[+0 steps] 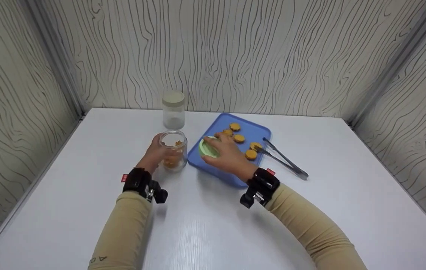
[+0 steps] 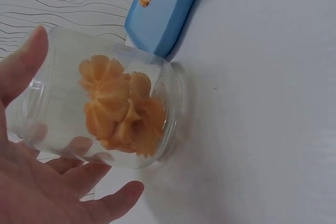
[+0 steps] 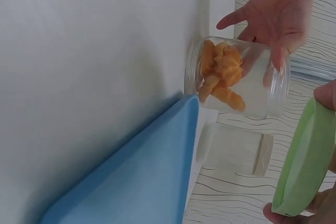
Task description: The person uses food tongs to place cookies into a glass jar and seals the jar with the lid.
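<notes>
Fingers of right hand (image 1: 228,154) pinch green lid (image 1: 208,150) at its rim, thumb on one side, fingers on the other. Lid is off the jar, tilted, held up over the tray's left part, apart from the jar mouth.

Left hand (image 1: 153,152) wraps clear open jar (image 1: 175,152); thumb one side, some fingers showing through the glass, one finger sticking out free near the base. Jar upright on white bench (image 1: 205,228), just beside the left corner of blue tray (image 1: 254,131). Orange fluted cookies (image 2: 121,108) piled at jar bottom; exact count unclear.

Tray: sits slantwise toward bench's back edge, tray cookies (image 1: 251,154) spread on it, five visible in head view. Metal tongs (image 1: 286,160) lie across tray's right edge, tips by the cookies, handle end on bench. Behind open jar, near bench's back edge: second jar (image 1: 174,116), pale lid (image 1: 173,98) on.

Both wrists: black camera bands (image 1: 137,180), tan sleeves (image 1: 124,228) below. Back wall (image 1: 213,48): wood-grain pattern.
</notes>
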{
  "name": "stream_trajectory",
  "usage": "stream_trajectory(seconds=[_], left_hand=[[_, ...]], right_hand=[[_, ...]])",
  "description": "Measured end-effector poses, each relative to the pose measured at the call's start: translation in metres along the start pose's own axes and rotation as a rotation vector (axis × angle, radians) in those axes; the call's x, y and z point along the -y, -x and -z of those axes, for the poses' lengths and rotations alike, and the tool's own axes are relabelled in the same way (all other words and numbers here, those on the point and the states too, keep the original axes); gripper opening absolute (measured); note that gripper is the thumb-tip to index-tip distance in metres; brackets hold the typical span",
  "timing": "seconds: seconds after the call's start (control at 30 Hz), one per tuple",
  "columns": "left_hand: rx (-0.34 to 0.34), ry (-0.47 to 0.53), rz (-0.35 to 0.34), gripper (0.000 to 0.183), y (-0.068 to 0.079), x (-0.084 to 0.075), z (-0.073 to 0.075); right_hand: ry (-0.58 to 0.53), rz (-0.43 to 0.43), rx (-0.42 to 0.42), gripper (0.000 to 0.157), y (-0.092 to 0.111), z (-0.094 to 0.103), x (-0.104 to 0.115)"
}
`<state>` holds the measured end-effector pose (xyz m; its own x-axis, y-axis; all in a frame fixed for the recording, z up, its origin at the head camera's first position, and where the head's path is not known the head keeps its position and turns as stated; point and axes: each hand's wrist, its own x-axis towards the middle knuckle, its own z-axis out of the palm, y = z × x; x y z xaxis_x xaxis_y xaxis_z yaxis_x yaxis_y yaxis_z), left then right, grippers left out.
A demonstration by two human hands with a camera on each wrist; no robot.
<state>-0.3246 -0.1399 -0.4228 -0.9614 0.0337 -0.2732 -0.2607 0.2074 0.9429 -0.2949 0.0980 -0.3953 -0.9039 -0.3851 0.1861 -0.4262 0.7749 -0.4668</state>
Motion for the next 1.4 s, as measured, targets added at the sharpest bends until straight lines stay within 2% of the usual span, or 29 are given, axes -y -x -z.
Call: stream_trajectory(seconds=[0.1,0.43,0.7,0.83,0.97,1.07,1.2,1.4], left_hand=[[-0.002,0.003,0.011,0.095,-0.001,-0.001,-0.001],[-0.018,0.015,-0.03,0.091,-0.002,0.002,-0.002],[-0.011,0.046,-0.04,0.094,-0.003,0.001,-0.004],[-0.017,0.068,-0.062,0.092,-0.004,0.002,-0.004],[-0.026,0.053,-0.054,0.09,-0.006,0.004,-0.005],[-0.017,0.017,-0.041,0.09,-0.007,0.006,-0.004],[-0.005,-0.006,-0.04,0.09,-0.008,0.008,-0.004],[-0.006,0.012,-0.067,0.089,-0.007,0.005,-0.001]], right_hand=[[0.018,0.004,0.0,0.063,-0.005,-0.004,0.005],[0.012,0.021,0.041,0.062,-0.016,-0.015,0.018],[-0.001,-0.006,0.008,0.06,-0.023,-0.018,0.02],[0.018,0.038,0.002,0.058,-0.028,-0.024,0.025],[0.045,0.107,-0.015,0.056,-0.033,-0.03,0.031],[0.074,0.118,-0.003,0.057,-0.036,-0.032,0.034],[0.086,0.092,0.04,0.058,-0.039,-0.032,0.037],[0.089,0.066,0.083,0.057,-0.046,-0.029,0.041]])
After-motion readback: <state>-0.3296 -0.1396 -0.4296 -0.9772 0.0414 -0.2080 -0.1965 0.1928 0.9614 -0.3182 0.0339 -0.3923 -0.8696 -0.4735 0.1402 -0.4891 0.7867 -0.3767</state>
